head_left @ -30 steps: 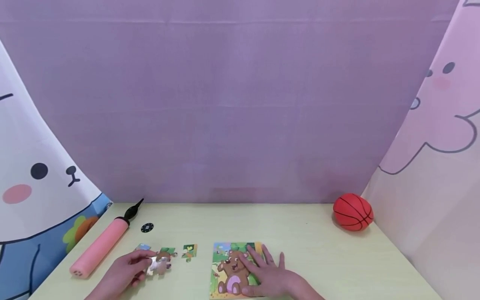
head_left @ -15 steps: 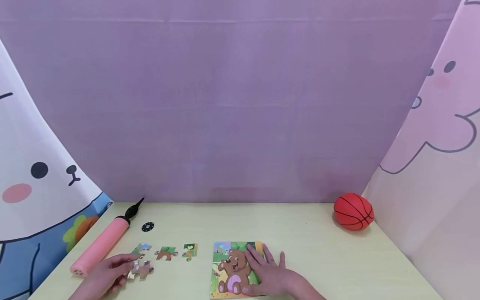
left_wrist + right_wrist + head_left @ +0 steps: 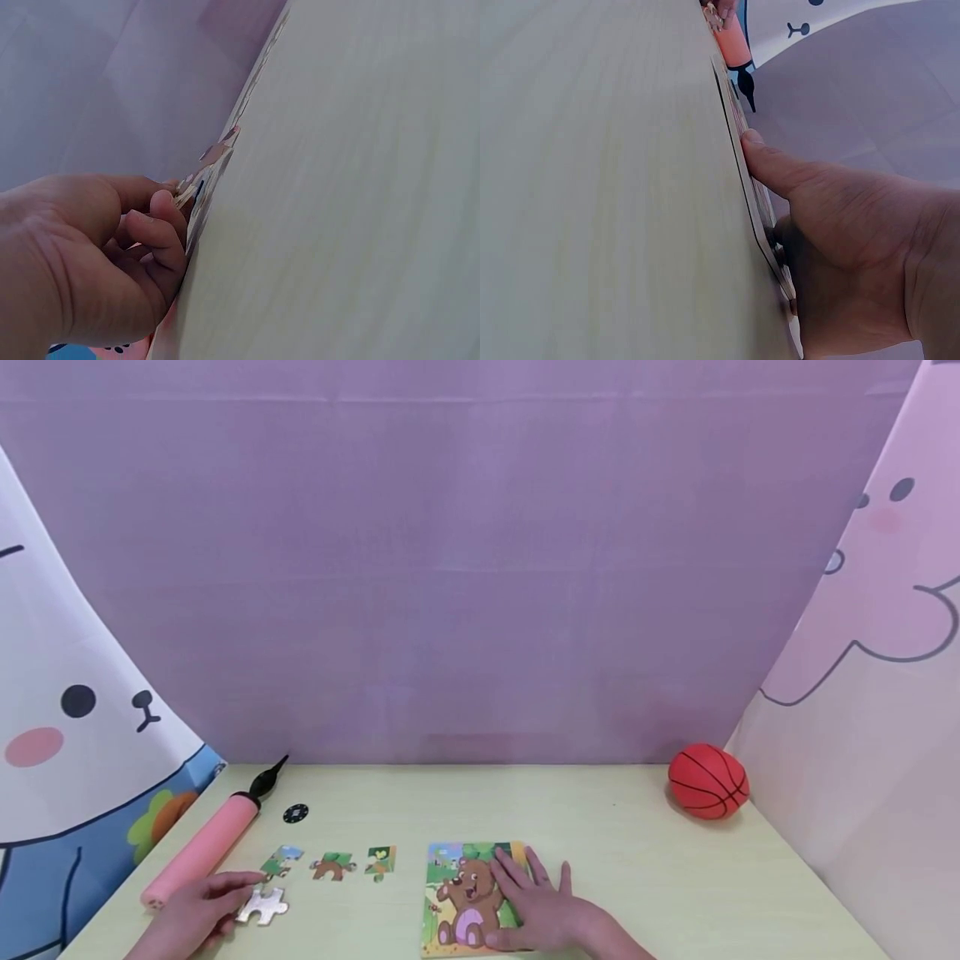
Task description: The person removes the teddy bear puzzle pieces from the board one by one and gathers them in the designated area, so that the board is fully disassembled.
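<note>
Between thumb and fingers, my left hand pinches a jigsaw puzzle piece that looks pale in the head view. Close in the left wrist view, the held piece stands tilted just over the table. Three more pieces lie in a row behind it: a blue and green one, a brown and green one and one with a yellow shape. My right hand rests with spread fingers on the right side of a square bear picture board, covering part of it.
A pink hand pump with a black nozzle lies at the left, beside my left hand. Behind the pieces is a round black disc. A red toy basketball sits at the back right, near the purple cloth behind the table.
My left hand has moved left and nearer with the puzzle piece, which has tilted from its printed look to a pale one. The row of pieces is uncovered; the right hand stays put.
</note>
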Action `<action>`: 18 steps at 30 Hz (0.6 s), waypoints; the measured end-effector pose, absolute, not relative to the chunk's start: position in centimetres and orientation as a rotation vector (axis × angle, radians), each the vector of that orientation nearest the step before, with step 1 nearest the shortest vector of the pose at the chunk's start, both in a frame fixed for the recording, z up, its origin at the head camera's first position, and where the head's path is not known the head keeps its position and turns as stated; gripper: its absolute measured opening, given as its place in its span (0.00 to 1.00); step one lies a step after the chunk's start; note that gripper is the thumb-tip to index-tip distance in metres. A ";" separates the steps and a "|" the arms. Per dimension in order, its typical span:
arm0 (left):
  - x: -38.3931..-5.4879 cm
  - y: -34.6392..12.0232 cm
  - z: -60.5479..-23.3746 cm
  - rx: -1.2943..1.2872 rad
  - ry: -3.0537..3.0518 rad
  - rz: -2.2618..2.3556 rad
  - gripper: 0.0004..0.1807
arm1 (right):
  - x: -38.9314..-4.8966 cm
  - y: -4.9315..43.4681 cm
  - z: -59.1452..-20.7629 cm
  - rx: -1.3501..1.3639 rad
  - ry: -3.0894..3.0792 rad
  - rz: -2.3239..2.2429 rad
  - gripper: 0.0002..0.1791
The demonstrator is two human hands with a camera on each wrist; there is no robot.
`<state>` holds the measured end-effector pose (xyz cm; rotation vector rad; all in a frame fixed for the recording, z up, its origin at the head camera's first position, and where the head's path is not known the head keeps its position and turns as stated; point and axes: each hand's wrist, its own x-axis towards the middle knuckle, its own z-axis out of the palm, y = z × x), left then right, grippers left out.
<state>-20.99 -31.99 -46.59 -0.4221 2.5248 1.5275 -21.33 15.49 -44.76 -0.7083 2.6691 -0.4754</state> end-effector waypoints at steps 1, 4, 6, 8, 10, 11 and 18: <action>-21.0 -32.0 -46.6 -0.428 2.532 1.521 0.14 | -21.3 15.5 -44.7 -0.706 2.666 -0.481 0.54; -21.1 -32.2 -46.6 -0.443 2.533 1.521 0.14 | -21.5 15.7 -44.9 -0.701 2.639 -0.509 0.56; -21.1 -32.3 -46.7 -0.453 2.522 1.535 0.14 | -21.7 15.8 -45.2 -0.697 2.630 -0.530 0.57; -21.1 -32.4 -46.7 -0.459 2.514 1.547 0.14 | -21.9 15.9 -45.5 -0.697 2.622 -0.549 0.58; -21.1 -32.4 -46.7 -0.461 2.516 1.548 0.14 | -22.1 16.0 -45.8 -0.700 2.629 -0.560 0.58; -21.1 -32.4 -46.7 -0.459 2.521 1.543 0.14 | -22.2 16.1 -46.0 -0.705 2.628 -0.571 0.58; -21.1 -32.6 -46.8 -0.437 2.570 1.506 0.15 | -22.2 16.0 -45.7 -0.712 2.620 -0.529 0.58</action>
